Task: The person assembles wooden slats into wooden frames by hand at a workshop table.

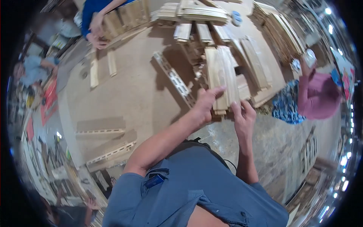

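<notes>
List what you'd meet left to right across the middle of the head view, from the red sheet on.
Red sheet → two short slotted strips → longer slotted strip → left hand → right hand → person in a pink top.

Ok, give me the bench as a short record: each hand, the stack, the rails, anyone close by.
Left hand: fingers on the left side of the stack's near end
Right hand: fingers at the right side of the same end
Stack: light wood boards, lying lengthwise away from the wearer
Rails: one slotted rail left of the stack; two more rails near the table's left edge
Nearby: co-worker in blue, hands at a wood panel
Grip firmness: cannot tell
</notes>
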The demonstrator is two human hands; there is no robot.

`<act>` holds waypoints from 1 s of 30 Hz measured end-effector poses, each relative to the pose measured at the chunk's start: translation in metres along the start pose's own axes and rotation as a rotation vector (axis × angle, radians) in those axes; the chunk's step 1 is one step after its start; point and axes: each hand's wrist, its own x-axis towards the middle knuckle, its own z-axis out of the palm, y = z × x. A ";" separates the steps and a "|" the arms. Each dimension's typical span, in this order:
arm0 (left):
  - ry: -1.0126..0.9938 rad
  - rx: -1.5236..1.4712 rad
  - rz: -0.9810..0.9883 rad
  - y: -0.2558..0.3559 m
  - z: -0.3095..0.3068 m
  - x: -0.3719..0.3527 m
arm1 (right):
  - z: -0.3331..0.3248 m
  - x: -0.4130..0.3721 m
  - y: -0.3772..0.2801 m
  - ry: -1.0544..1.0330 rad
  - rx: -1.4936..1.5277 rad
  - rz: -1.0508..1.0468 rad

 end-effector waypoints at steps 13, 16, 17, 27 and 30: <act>0.500 0.146 0.588 0.102 -0.305 -0.110 | 0.310 -0.053 0.021 -0.869 0.356 0.183; 0.529 0.214 0.528 0.128 -0.379 -0.113 | 0.380 -0.068 0.030 -0.895 0.260 0.188; 0.576 0.229 0.535 0.132 -0.398 -0.108 | 0.395 -0.071 0.032 -0.895 0.293 0.235; 0.829 1.545 0.311 0.179 -0.455 -0.136 | 0.446 -0.068 0.064 -0.664 -0.587 -0.363; 0.843 1.469 0.481 0.166 -0.463 -0.160 | 0.439 -0.066 0.033 -0.774 -0.407 0.036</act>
